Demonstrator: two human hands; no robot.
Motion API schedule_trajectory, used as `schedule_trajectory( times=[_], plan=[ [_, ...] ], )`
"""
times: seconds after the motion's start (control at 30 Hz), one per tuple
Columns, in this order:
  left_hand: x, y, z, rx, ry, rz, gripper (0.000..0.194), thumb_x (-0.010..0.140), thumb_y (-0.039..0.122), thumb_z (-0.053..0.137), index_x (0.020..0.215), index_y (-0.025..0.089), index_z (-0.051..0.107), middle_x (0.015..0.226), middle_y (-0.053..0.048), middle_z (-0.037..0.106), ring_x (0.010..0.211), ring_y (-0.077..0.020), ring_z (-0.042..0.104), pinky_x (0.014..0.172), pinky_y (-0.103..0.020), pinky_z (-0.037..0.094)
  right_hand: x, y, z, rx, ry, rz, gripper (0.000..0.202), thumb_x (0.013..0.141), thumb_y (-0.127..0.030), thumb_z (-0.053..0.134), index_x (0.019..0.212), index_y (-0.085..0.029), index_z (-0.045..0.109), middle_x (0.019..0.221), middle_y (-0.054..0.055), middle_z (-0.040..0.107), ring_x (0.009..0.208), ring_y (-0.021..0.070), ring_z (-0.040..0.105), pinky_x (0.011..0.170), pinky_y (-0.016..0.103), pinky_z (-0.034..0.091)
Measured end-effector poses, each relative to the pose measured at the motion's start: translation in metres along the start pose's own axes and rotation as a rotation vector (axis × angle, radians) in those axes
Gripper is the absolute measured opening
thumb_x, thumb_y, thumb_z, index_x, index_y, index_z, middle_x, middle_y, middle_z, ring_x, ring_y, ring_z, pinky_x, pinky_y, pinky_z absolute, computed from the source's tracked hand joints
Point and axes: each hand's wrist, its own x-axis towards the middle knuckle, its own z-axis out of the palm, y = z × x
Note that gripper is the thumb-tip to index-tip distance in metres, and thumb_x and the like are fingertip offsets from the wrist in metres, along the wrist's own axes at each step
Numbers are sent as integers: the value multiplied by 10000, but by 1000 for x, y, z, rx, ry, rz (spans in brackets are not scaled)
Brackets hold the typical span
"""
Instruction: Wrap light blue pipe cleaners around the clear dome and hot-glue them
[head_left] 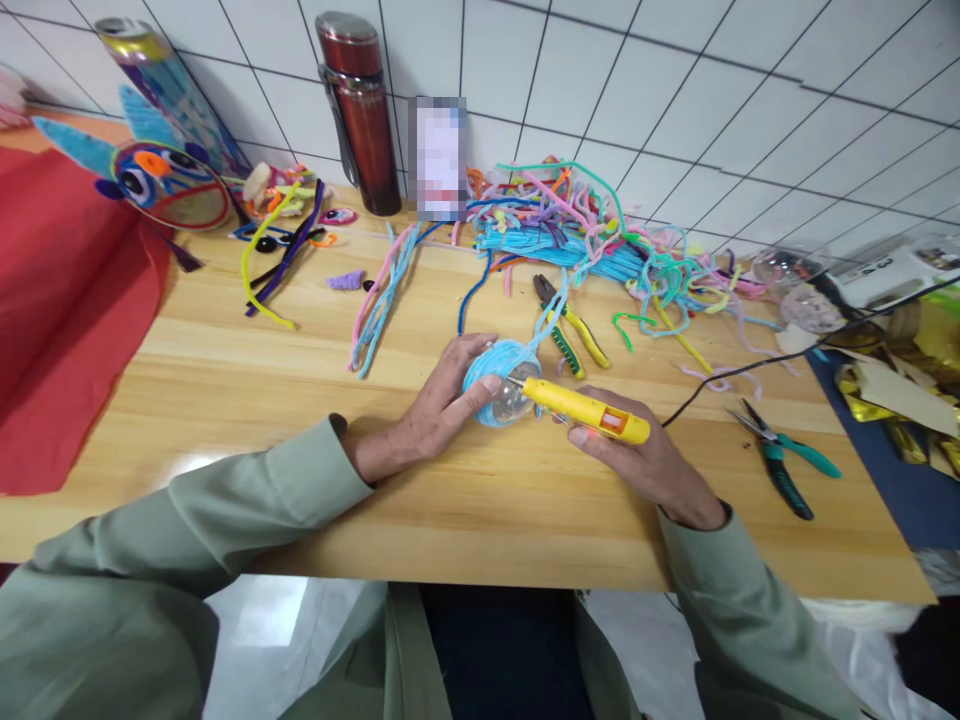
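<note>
My left hand [450, 400] grips a clear plastic ball [517, 400] from its left side, thumb across the front. Light-blue pipe cleaner [495, 362] is wound around the ball's left part, and loose strands of it trail up to the right. In my right hand [637, 450] is a yellow hot glue gun [585, 408], fingers wrapped around its far side. The gun's metal nozzle points left at the ball, close to my left thumb; whether it touches the ball I cannot tell. Just behind the ball lie yellow-handled pliers [574, 325].
Teal-handled pliers [784, 455] lie at the right, near the glue gun's black cord [720, 375]. A heap of pipe cleaners [570, 240] lies along the tiled wall. A red thermos [364, 115] and a phone [440, 160] stand behind; red cloth [67, 320] covers the left.
</note>
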Motion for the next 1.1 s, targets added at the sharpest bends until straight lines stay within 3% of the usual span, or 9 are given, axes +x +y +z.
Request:
schedule_trajectory(
  times=[0.23, 0.67, 0.87, 1.1],
  plan=[
    [1, 1, 0, -5, -11, -6, 505, 1132, 559, 539, 1537, 258, 516, 1542, -132, 598, 1453, -299, 570, 1303, -526, 446, 0, 1, 1, 9, 36, 11, 346, 976, -600, 768, 1020, -256, 777, 910, 48, 764, 828, 255, 681, 735, 386, 570],
    [1, 4, -2, -13, -21, -20, 495, 1132, 543, 547, 1535, 257, 526, 1535, -132, 600, 1450, -294, 573, 1306, -514, 449, -1, 3, 1, 29, 74, 28, 373, 949, -634, 797, 1003, -265, 771, 884, 44, 766, 823, 258, 695, 751, 402, 592],
    [1, 3, -1, -10, -14, -21, 501, 1130, 549, 550, 1532, 250, 531, 1539, -130, 599, 1453, -292, 575, 1305, -505, 451, -1, 0, 2, 19, -4, 33, 362, 991, -620, 745, 974, -259, 767, 863, 39, 749, 761, 231, 665, 679, 366, 558],
    [2, 2, -1, -8, -14, -21, 508, 1130, 573, 537, 1533, 265, 532, 1533, -126, 604, 1445, -292, 580, 1302, -516, 461, 0, 3, 2, 18, 76, 2, 363, 967, -621, 776, 1003, -260, 774, 908, 45, 762, 851, 259, 693, 760, 392, 592]
  ],
)
